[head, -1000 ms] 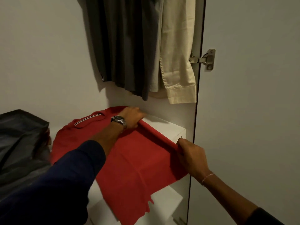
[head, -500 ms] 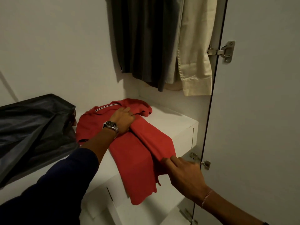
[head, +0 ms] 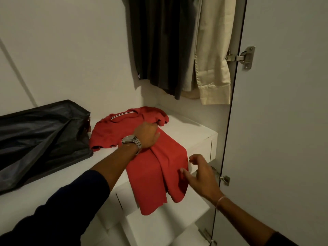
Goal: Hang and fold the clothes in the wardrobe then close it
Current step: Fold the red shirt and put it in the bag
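A red shirt [head: 156, 171] with a striped collar lies on the white drawer unit top [head: 191, 132] inside the wardrobe. Its right side is folded over and its lower part hangs over the front edge. My left hand [head: 147, 134], with a watch on the wrist, presses down on the shirt's middle near the fold. My right hand [head: 200, 173] hovers at the folded edge with fingers spread and loose, holding nothing. Dark garments [head: 159, 45] and a beige shirt [head: 213, 55] hang above.
A dark grey bag [head: 39, 139] lies on the shelf at the left. The white wardrobe door [head: 284, 121] stands open at the right on metal hinges [head: 245, 57]. White drawers [head: 159, 226] step out below the shelf.
The shirt's right side has been folded over toward the middle. My right hand let go of the edge and opened. My left hand slid down onto the fold.
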